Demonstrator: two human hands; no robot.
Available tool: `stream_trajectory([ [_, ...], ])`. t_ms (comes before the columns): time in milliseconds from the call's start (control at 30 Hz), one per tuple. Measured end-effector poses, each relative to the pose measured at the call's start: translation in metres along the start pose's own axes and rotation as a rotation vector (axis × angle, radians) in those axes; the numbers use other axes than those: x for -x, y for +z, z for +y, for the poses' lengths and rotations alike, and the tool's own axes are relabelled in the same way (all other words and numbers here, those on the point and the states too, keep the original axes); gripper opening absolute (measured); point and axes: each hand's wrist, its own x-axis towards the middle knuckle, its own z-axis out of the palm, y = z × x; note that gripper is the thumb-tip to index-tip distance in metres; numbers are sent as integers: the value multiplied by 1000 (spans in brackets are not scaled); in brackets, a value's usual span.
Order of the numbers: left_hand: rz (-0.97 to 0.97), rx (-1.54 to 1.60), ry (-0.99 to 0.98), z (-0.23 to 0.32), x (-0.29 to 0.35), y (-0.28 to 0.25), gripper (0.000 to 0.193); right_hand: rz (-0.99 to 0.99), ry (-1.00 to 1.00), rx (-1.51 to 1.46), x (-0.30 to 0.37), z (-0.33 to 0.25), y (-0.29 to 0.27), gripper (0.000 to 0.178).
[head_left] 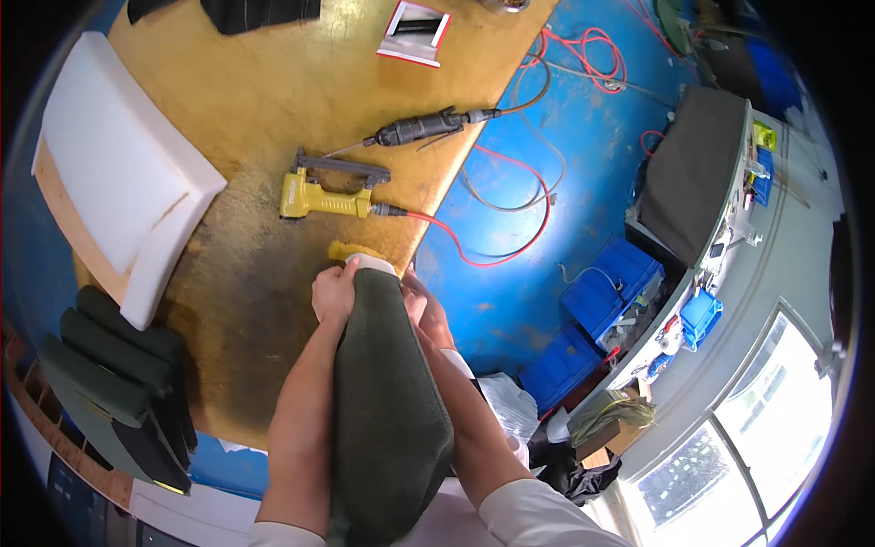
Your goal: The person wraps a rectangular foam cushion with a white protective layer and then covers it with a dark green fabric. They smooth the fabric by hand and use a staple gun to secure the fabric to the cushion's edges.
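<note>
A long dark green fabric-covered piece [387, 392] stretches from my body to the table edge, with white padding [372, 264] showing at its far end. My left hand [334, 294] grips its far left side, fingers closed at the padded end. My right hand [424, 305] is closed around the right side near the same end; its fingers are partly hidden behind the piece. Just beyond lies a scrap of yellow foam [351, 249]. Farther up the table rest a yellow air staple gun [319, 198] and a dark air screwdriver [419, 129], both untouched.
A large white foam-padded panel [128, 155] lies left on the worn wooden table [246, 301]. Several green upholstered pieces [118, 365] are stacked below it. A red hose [529, 246] loops onto the blue floor. Blue bins [611, 287] and a cluttered bench stand right.
</note>
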Motion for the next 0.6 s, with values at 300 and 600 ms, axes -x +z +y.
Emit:
stream_trajectory([
  [300, 51, 47, 146, -10, -43, 18, 63, 116, -146, 317, -51, 25, -12, 30],
  [600, -98, 285, 871, -36, 128, -72, 38, -232, -690, 1146, 162, -13, 37, 47],
])
